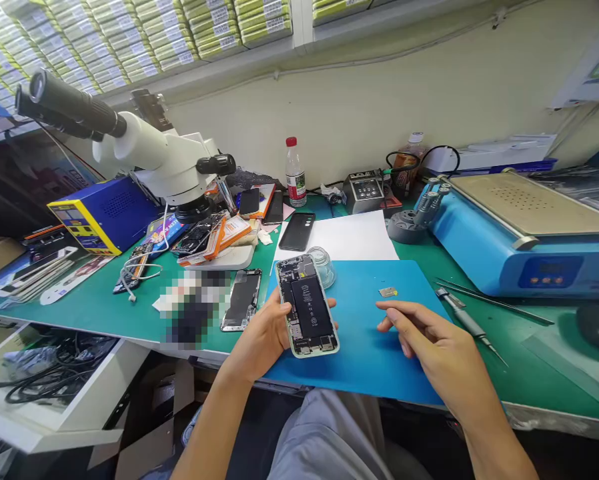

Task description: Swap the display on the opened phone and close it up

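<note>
My left hand [263,333] is wrapped round an opened smartphone [309,308], tilted up above the blue mat [359,360]. Its screen is off, so the black battery and circuit boards show. Over the right part of the mat hovers my right hand [429,343], index finger stretched out and the other fingers loosely bent; I see nothing in it. Just beyond its fingertips lies a small metal plate [388,292]. Behind the phone stands a clear round jar [324,267]. A detached phone screen [242,300] rests on the bench left of my left hand.
A screwdriver [472,327] and long tweezers [494,301] lie right of the mat. A blue heating plate machine [519,250] stands behind them. At the left are a microscope [154,157] and a blue-yellow box [107,213]. A black phone back [297,231] and bottle [295,175] are farther back.
</note>
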Available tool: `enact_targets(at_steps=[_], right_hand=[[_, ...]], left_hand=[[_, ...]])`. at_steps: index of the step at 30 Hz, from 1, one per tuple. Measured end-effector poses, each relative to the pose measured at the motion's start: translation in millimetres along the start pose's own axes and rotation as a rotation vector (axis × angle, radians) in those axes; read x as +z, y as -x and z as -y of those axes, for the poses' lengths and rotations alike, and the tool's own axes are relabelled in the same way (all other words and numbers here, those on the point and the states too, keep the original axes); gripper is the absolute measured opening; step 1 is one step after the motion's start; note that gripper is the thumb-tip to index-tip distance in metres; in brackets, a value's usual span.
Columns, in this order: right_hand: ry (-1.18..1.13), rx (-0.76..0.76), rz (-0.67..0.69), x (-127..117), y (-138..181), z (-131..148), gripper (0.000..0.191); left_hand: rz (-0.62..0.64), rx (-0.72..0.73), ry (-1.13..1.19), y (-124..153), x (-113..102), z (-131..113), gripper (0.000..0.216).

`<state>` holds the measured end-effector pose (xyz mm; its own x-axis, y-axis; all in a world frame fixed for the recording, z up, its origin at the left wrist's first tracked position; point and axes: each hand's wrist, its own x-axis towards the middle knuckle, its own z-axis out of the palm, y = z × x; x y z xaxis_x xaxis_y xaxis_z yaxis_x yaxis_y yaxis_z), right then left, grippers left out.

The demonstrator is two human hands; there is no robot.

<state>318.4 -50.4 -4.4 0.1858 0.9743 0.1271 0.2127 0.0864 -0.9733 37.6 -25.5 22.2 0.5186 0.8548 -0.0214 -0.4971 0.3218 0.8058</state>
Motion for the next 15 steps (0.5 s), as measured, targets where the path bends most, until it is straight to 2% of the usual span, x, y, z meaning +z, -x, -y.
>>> enact_targets(at_steps=[8, 15], right_hand=[[0.058, 0.044, 0.017, 0.9, -0.4, 9.4, 0.052], [0.075, 0.062, 0.026, -0.9, 0.6, 10.5, 0.059]], left_hand=[[-0.036, 0.010, -0.016, 2.9, -4.4, 3.4, 0.082], [-0.040, -0.006, -0.077, 4.3, -7.1, 6.9, 0.067]])
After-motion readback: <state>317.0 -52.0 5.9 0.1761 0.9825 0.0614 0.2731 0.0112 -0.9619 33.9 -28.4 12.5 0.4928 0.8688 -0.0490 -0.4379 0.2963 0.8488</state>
